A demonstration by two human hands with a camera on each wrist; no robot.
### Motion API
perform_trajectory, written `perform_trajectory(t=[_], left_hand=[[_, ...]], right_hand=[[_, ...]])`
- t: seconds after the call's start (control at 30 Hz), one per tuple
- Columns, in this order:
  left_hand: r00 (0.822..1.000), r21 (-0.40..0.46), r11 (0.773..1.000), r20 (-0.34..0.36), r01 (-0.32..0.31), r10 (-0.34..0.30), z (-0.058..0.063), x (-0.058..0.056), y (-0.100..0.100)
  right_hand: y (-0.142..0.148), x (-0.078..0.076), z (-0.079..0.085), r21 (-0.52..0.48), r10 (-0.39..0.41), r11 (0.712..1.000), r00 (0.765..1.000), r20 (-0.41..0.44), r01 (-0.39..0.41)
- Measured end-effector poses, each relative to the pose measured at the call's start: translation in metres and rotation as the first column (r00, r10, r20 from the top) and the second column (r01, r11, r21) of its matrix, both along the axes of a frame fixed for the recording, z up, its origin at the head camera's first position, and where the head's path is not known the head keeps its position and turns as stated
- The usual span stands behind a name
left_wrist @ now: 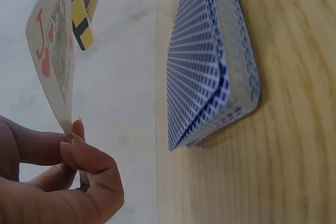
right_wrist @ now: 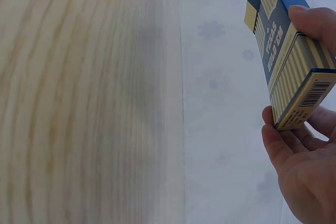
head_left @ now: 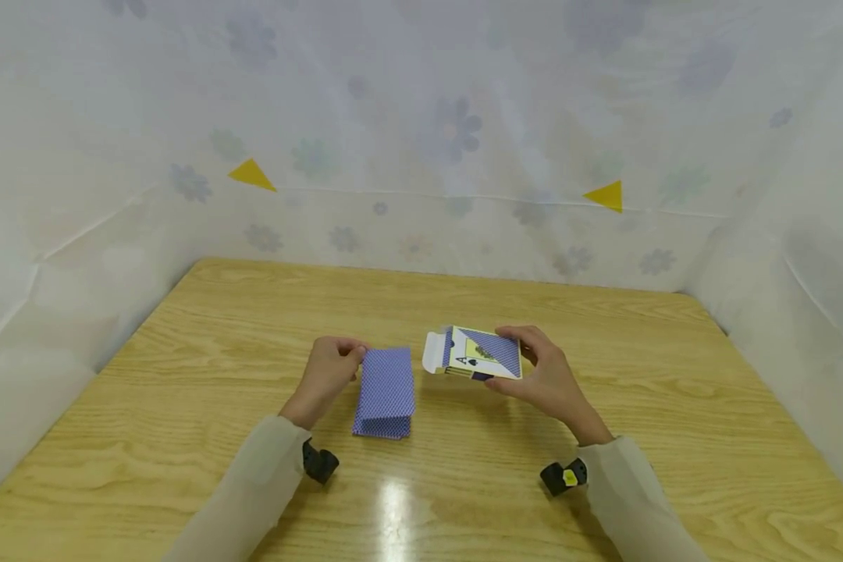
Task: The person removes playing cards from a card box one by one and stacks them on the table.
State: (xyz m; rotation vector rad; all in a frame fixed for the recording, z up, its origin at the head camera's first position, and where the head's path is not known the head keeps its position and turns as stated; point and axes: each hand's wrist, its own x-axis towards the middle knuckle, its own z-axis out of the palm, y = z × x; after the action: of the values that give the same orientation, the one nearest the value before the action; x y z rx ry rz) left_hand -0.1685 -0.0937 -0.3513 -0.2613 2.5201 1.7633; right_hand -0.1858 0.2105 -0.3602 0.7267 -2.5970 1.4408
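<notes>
My left hand [head_left: 325,377] pinches a playing card [head_left: 386,378] by its corner. The left wrist view shows the card's face, a red jack of hearts [left_wrist: 51,51]. Below it on the table lies a stack of blue-patterned cards [left_wrist: 194,61], partly covered by the held card in the head view. Off the table to the right, my right hand [head_left: 549,384] grips a card box [head_left: 488,353] between thumb and fingers. An ace of spades is printed on its upper face, and its white end flap [head_left: 432,353] stands open toward the stack. Striped sides and a barcode show in the right wrist view.
The wooden table [head_left: 183,406] has pale flowered sheeting [head_left: 393,117] at its back and sides. Two yellow triangles [head_left: 253,174] are on the back sheet. A black wrist camera [head_left: 319,462] is worn on the left wrist, another [head_left: 556,478] on the right.
</notes>
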Motion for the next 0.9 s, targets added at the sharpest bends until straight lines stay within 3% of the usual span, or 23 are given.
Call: perform_trajectory(t=[0.27,0.9], left_hand=[[0.995,-0.033,0.996,0.052,0.088,-0.086,-0.004,-0.007,-0.003],[0.988,-0.17,0.976,0.1,0.137,-0.121,-0.016,-0.014,-0.003]], right_hand=[[0.0,0.0,-0.002,0.014,-0.007,1.0,1.0,-0.012,0.007],[0.004,0.003,-0.001,0.005,0.004,1.0,1.0,-0.009,-0.004]])
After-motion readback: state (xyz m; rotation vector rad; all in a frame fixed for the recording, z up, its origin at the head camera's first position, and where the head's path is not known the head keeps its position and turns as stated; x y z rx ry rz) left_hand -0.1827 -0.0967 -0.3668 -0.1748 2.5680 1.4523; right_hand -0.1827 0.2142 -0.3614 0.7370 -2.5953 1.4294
